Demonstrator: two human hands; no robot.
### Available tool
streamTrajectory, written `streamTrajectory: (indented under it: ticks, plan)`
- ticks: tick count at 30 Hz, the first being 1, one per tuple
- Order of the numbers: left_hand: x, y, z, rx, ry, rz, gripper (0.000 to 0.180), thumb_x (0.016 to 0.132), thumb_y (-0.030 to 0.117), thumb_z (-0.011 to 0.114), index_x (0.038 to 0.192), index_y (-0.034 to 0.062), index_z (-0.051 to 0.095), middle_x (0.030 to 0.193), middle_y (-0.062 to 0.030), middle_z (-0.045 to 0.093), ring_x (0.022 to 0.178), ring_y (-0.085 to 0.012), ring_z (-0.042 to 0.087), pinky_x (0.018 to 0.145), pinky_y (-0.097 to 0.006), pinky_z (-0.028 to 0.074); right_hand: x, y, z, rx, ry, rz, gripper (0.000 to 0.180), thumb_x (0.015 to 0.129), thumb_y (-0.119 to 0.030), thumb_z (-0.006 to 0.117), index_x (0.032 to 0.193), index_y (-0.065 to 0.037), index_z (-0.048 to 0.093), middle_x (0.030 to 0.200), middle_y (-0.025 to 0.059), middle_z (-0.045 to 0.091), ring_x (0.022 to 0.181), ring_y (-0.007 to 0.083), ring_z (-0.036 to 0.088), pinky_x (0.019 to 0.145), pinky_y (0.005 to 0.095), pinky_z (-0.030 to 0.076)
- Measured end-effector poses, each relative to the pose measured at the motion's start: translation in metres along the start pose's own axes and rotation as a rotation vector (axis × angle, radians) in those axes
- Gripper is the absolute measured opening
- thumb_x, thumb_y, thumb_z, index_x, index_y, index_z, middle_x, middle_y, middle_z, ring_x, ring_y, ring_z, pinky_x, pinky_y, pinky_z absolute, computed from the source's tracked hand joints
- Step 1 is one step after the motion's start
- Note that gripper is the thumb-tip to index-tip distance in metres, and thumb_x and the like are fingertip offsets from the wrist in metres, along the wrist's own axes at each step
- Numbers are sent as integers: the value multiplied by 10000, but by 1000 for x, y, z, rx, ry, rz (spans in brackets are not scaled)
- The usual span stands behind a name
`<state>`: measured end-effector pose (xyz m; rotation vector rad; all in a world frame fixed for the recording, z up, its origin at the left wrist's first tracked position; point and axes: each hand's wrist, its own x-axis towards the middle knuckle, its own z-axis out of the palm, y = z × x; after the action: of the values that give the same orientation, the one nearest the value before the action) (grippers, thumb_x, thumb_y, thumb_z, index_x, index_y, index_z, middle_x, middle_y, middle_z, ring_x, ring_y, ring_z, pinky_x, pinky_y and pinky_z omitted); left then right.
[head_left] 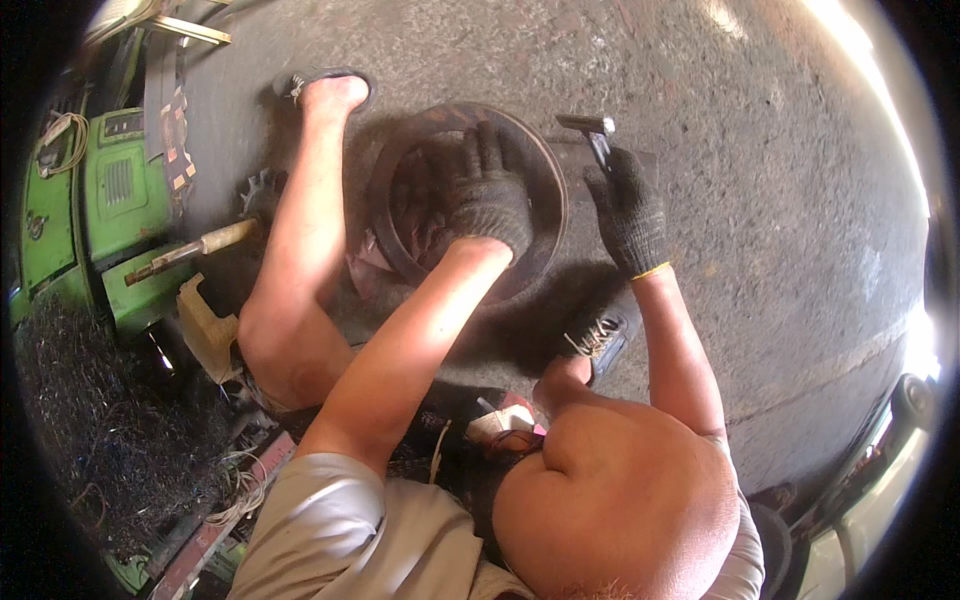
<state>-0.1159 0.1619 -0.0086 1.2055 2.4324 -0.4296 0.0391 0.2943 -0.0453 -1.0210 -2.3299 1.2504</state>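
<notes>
Left hand (490, 200) presses metal ring (545, 170); right hand (628, 210) grips tool (592, 135)

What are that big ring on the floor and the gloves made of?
Ring: probably steel or iron; dull, rust-brown, rigid rim. Gloves on the left hand and right hand: dark knitted fabric, likely cotton; the ribbed weave shows.

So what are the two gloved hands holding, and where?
The left hand presses flat on the round rusty metal ring. The right hand grips a small dark metal tool by its lower end.
</notes>
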Motion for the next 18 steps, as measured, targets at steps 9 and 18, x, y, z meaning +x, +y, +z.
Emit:
streamTrajectory:
  ticks: [9,18]
  plan:
    - [35,13,18,29,-79,12,735,990,293,581,1618,-38,392,1688,-348,314,1573,-493,311,1293,-605,223,15,2,11,-151,-263,82,336,1064,-332,589,1310,-107,635,1223,282,718,1135,493,689,901,581,559]
    - [32,22,-2,24,-52,-35,626,999,257,569,1557,-20,503,1647,-346,384,1531,-494,378,1273,-615,250,5,-9,15,-221,-335,297,392,1088,-400,539,1290,-80,641,1186,313,710,1126,525,670,923,604,529]
